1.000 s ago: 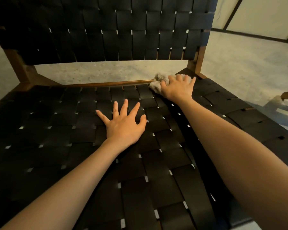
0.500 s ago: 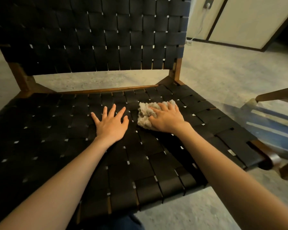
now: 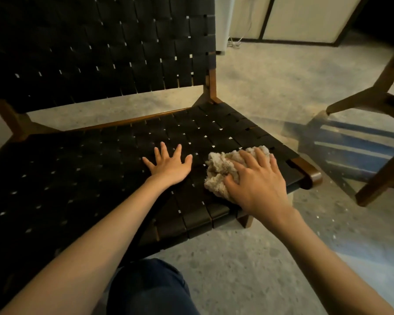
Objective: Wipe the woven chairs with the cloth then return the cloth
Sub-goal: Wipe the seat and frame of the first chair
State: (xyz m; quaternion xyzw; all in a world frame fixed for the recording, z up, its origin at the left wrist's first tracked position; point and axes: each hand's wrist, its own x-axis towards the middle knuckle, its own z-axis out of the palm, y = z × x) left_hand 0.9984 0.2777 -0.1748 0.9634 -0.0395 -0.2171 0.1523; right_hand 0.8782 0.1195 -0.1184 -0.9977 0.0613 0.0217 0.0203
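- The left hand [image 3: 168, 168] is lying flat on the woven seat [image 3: 77, 178] of the black chair, palm down; its fingers [image 3: 162, 151] are spreading apart and straight, holding nothing.
- The right hand [image 3: 253, 180] is pressing down on the cloth [image 3: 221, 169]; its fingers [image 3: 248, 160] are lying slightly apart over the top of the cloth, and the thumb is digging into the bundle's near side.
- The cloth, a crumpled beige bundle, is sitting on the seat under and just ahead of the right fingers, near the seat's front right corner and just beside the left thumb without touching it.
- The wooden corner [image 3: 309, 176] of the seat frame is showing just to the right of the right fingers.
- The woven backrest [image 3: 100, 53] is standing well beyond both sets of fingers, with a gap above the rear seat rail through which the floor is showing.
- A second chair [image 3: 378, 103], wooden-framed, is standing well to the right of the right hand, only partly in view.
- The floor [image 3: 248, 269] is showing pale and speckled below both forearms.
- A knee in dark trousers [image 3: 150, 289] is showing between the forearms, nearer than both hands.
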